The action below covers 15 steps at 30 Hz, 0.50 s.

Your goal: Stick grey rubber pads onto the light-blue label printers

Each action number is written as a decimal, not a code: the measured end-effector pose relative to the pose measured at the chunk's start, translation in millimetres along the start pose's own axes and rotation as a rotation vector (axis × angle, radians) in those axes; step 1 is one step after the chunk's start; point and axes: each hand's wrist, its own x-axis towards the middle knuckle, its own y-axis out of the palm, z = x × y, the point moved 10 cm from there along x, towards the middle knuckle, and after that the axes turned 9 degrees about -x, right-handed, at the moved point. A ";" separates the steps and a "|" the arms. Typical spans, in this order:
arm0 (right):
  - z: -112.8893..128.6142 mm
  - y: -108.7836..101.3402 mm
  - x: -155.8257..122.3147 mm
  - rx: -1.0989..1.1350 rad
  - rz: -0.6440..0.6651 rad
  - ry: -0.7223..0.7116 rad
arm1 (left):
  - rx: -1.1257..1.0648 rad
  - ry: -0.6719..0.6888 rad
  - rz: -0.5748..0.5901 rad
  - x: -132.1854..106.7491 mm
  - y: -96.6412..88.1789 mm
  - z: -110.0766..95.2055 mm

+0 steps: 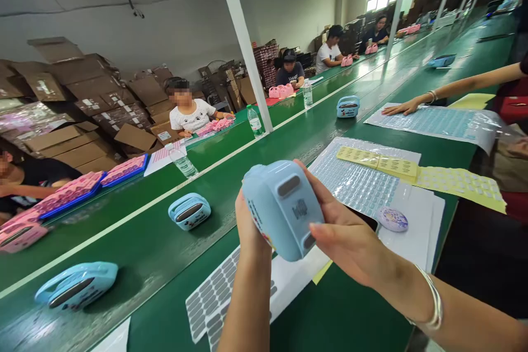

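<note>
Cradling blue case [282, 209]: left hand [247, 225], right hand [350, 242], fingers curled.

The blue case [282, 209] between both hands is smooth, shiny plastic. Just right of it lie shiny clear sticker sheets [355, 181] on white paper [416, 220]. The green belt [165, 242] to the left looks matt.

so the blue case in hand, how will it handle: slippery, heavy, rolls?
The blue case looks like glossy moulded plastic, so probably stiff and a bit slick. Left hand and right hand cradle it loosely, suggesting it is light. Rounded corners may let it rock, though its flat faces should resist rolling.
</note>
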 end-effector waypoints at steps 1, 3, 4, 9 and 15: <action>-3.1 -4.8 0.2 0.056 0.004 -0.026 | 0.019 0.002 0.013 6.4 -1.3 -0.2; -12.1 -19.8 -2.7 0.100 -0.018 -0.057 | 0.127 0.149 0.030 25.9 -4.8 -21.7; -19.1 -29.4 -5.8 0.076 -0.045 -0.047 | 0.232 0.295 0.032 36.5 -5.1 -42.4; -62.4 -66.6 -30.6 -0.377 -0.141 0.127 | 1.374 0.889 0.024 96.2 33.8 -96.5; -118.1 -72.2 -33.5 -0.923 -0.137 0.239 | 1.984 0.533 0.295 196.0 4.2 16.7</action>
